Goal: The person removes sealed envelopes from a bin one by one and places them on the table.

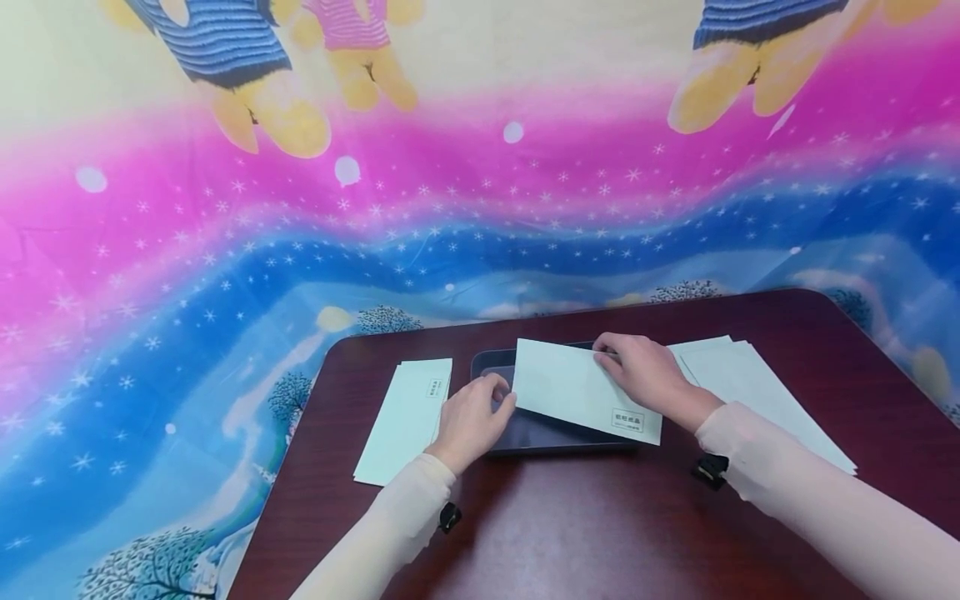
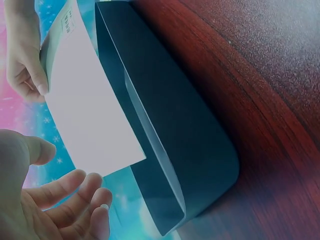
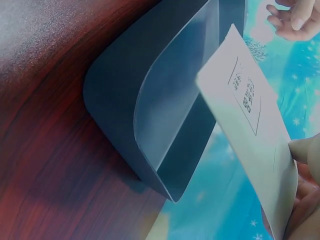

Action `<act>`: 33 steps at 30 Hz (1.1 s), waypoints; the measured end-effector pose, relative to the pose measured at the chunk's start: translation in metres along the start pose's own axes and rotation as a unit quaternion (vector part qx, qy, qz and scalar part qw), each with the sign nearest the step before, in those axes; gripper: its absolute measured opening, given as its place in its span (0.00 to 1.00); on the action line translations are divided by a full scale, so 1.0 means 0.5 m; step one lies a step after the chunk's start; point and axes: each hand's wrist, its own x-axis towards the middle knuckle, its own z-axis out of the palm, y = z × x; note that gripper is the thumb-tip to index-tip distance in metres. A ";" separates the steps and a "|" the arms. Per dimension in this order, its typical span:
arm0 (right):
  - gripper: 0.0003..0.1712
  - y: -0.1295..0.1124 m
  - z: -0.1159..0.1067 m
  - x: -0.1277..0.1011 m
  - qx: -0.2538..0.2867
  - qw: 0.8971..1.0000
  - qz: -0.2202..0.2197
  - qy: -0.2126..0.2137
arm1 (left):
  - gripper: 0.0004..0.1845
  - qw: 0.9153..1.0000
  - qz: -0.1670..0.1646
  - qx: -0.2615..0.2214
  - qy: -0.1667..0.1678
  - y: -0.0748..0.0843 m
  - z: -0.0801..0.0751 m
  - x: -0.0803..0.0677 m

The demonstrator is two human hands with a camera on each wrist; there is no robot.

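A pale envelope (image 1: 581,392) with a small printed box at one corner hangs tilted over a dark shallow tray (image 1: 558,437) in the middle of the table. My right hand (image 1: 609,354) pinches its far edge, thumb against the paper (image 3: 250,130). My left hand (image 1: 498,398) sits at the envelope's left corner. In the left wrist view its fingers (image 2: 75,197) are loosely spread, just short of the envelope (image 2: 92,117), holding nothing. The tray (image 2: 175,125) looks empty inside.
A stack of similar envelopes (image 1: 405,421) lies left of the tray, and a stack of pale sheets (image 1: 757,396) lies to its right. The dark red-brown table (image 1: 600,533) stands against a bright patterned cloth (image 1: 300,208).
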 end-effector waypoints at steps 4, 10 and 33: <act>0.09 0.007 -0.006 -0.006 -0.005 1.000 0.004 0.004 | 0.13 1.000 0.002 -0.001 0.000 0.003 0.000 -0.002; 0.09 0.017 -0.015 -0.014 -0.006 1.000 0.011 0.007 | 0.14 1.000 0.008 0.001 0.003 0.006 0.003 0.000; 0.11 0.053 -0.065 -0.054 -0.001 0.999 0.037 0.021 | 0.14 1.000 0.018 0.006 -0.018 0.051 0.012 0.010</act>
